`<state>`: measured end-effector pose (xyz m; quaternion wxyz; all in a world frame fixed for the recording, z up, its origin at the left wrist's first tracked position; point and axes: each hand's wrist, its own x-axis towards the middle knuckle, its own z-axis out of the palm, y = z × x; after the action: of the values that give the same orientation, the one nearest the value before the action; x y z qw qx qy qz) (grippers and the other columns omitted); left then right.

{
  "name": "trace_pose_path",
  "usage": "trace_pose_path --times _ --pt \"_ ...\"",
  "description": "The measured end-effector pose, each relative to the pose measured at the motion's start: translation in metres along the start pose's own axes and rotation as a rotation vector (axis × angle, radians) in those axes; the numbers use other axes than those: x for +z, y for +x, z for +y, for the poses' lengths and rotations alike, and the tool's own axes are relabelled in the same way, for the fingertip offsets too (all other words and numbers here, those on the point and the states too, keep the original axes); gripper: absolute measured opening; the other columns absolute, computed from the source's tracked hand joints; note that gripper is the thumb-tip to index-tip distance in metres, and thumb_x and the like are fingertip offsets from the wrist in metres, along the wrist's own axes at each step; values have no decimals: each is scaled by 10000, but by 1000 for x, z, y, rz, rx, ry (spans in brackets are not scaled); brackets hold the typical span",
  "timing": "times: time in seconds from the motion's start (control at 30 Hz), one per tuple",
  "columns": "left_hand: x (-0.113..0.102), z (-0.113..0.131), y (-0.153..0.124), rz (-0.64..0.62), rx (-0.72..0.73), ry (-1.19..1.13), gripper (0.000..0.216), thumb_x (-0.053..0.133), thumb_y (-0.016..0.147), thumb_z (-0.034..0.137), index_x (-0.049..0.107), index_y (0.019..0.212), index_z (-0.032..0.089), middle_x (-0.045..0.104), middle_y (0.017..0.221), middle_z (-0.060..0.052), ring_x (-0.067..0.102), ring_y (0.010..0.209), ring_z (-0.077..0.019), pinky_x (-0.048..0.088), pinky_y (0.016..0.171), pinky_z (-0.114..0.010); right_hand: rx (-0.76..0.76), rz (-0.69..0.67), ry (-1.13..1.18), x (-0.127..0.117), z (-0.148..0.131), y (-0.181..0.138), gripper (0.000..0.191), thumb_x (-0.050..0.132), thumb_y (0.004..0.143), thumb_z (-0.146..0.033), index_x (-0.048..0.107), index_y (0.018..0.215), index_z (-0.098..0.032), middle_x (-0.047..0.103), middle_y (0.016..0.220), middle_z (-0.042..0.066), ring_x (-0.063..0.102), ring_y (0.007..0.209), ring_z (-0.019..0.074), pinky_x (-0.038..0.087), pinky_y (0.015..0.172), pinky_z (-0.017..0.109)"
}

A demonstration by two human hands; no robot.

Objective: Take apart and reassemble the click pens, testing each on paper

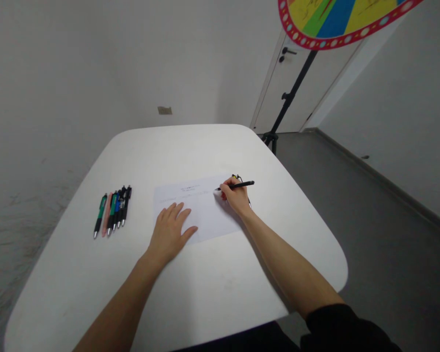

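A white sheet of paper [212, 220] with a few faint lines of text near its top lies on the table. My left hand [170, 230] rests flat on its lower left part, fingers spread. In my right hand [236, 195] is a black pen [245, 184], gripped between thumb and fingers. Its tip points left at the upper right part of the sheet; whether it touches the paper I cannot tell. Partly hidden behind that hand, at the sheet's right edge, are other pens [250, 202], one with a yellow part.
Several pens [112, 212], green, pink, blue and black, lie side by side on the left of the white table [190, 151]. Beyond its far right corner stands a colourful wheel [333, 22] on a black tripod [293, 90], before a door [278, 105]. Walls enclose the far and right sides.
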<state>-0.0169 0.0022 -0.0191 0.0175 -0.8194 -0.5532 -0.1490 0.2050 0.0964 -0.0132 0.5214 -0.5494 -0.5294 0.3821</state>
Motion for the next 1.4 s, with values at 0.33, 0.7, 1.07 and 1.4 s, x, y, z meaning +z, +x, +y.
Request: trace_pose_path --times 0.33,0.7,1.07,1.4 --pt "0 -2 2 -7 -18 -22 497 546 876 494 582 1250 169 535 1389 -155 449 1315 -337 356 1078 -538 64 99 217 -21 -17 2 307 612 753 -429 415 622 -234 444 481 -76 371 369 80 286 351 222" --pt "-1 -5 2 5 -20 -40 476 527 884 502 588 1239 192 545 1381 -149 463 1309 -333 367 1072 -548 121 56 554 -34 -24 12 382 598 754 -606 503 749 -237 500 550 -39 568 567 145 482 580 279" --pt "-1 -6 1 -2 -11 0 500 536 877 510 580 1245 175 543 1382 -149 469 1300 -333 363 1078 -533 65 -45 425 -64 -39 5 662 277 728 -857 141 504 -250 189 458 -47 298 496 152 417 538 335" --pt "-1 -8 1 -5 -20 -40 484 525 878 512 584 1238 194 540 1386 -149 464 1310 -335 365 1073 -556 117 56 525 -54 -31 15 452 512 773 -673 499 672 -232 398 595 -29 445 518 124 434 476 263"
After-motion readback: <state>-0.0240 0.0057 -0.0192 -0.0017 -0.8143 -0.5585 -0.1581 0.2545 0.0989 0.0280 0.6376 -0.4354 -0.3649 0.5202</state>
